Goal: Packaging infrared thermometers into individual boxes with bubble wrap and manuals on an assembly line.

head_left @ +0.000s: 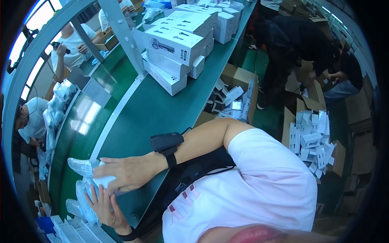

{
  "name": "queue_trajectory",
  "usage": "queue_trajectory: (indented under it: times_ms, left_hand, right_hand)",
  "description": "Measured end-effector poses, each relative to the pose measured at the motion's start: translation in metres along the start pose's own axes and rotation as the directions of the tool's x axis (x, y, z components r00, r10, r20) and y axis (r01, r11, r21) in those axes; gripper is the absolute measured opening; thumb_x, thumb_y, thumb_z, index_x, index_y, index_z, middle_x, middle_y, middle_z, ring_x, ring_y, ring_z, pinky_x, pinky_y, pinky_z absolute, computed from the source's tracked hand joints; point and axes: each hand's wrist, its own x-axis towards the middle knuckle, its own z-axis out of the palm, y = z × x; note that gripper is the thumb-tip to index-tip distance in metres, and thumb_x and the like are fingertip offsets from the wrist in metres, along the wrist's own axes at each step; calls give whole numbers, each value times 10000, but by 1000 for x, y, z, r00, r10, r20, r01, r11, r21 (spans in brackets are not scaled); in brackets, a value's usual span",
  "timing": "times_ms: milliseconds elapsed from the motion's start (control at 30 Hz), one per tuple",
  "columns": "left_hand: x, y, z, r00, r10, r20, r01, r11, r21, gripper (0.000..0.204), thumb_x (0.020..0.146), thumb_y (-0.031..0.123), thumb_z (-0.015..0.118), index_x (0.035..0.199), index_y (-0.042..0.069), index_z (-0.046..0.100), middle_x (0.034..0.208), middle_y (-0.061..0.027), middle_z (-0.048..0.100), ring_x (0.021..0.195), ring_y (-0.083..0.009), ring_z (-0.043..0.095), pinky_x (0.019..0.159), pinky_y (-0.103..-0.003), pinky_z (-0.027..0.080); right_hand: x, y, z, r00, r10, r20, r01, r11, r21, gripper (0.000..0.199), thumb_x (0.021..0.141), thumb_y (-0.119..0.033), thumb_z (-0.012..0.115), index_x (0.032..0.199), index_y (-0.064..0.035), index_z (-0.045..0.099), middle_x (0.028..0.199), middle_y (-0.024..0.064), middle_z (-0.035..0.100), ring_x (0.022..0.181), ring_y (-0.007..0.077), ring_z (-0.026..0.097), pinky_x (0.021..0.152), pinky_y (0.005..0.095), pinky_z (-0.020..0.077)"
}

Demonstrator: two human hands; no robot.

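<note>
My right hand (131,172), with a black device strapped to its wrist, reaches across the green bench to the left. Its fingers are closed around a bubble-wrapped bundle (81,166), and a pale bluish-white patch shows by the fingers. What is inside the wrap cannot be made out. Just below, my left hand (106,208), wearing a black wristband, has its fingers stretched out and apart. It lies next to more bubble-wrapped bundles (83,194), partly in front of them; whether it touches them is unclear.
White printed boxes (174,44) are stacked on the green bench (150,109) ahead. More white boxes (73,231) stand at lower left. Cartons of small boxes (239,97) (314,137) stand right. A metal post (123,36) rises at the bench. Several people work nearby.
</note>
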Motion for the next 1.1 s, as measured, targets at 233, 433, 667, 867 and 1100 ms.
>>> queue_trajectory:
  times_ms: [233, 433, 667, 867, 1100]
  left_hand:
    - [10, 20, -3, 997, 42, 71, -51, 991, 127, 230, 889, 78, 618, 1109, 29, 664, 1237, -147, 628, 1260, -413, 487, 1100, -621, 252]
    - [68, 73, -27, 993, -13, -117, 4, 997, -73, 418, 962, 306, 537, 1283, 39, 556, 1341, -215, 530, 1330, -469, 370, 1098, -603, 248]
    - [83, 88, -5, 986, -134, 97, 140, 989, -55, 232, 856, 92, 590, 1058, 31, 686, 1310, -164, 564, 1323, -432, 395, 1099, -538, 267]
    - [86, 90, 3, 965, -226, 133, 225, 974, 22, 238, 835, 62, 593, 1052, 36, 688, 1312, -163, 563, 1332, -430, 387, 1107, -536, 255]
    - [132, -3, -11, 839, -544, 25, 539, 825, -168, 840, 816, 161, 714, 1501, 19, 250, 1420, -243, 449, 1301, -317, 453, 1090, -398, 328]
  right_hand:
    - [-16, -12, -18, 760, 589, 273, -649, 670, 362, 886, 690, -175, 791, 1423, -89, 301, 1294, 207, 472, 1216, 397, 456, 1005, 437, 405]
    - [-62, -78, -162, 761, 484, -431, -577, 809, -111, 949, 652, -289, 871, 1371, 3, 324, 1293, 220, 475, 1188, 340, 522, 981, 428, 431]
    - [-186, -10, -406, 447, -59, -893, -865, 225, -448, 857, 687, -168, 861, 1370, -3, 371, 1218, 166, 558, 1084, 233, 575, 904, 334, 479]
    - [-278, 114, -446, 509, 265, -819, -859, 220, -463, 1115, 701, -300, 826, 1494, 42, 121, 1484, 258, 289, 1362, 357, 323, 1112, 382, 283]
    - [-374, 149, -547, 505, 414, -757, -856, 128, -501, 1161, 775, -499, 744, 1475, 113, 48, 1568, 277, 18, 1470, 348, 22, 1188, 382, 42]
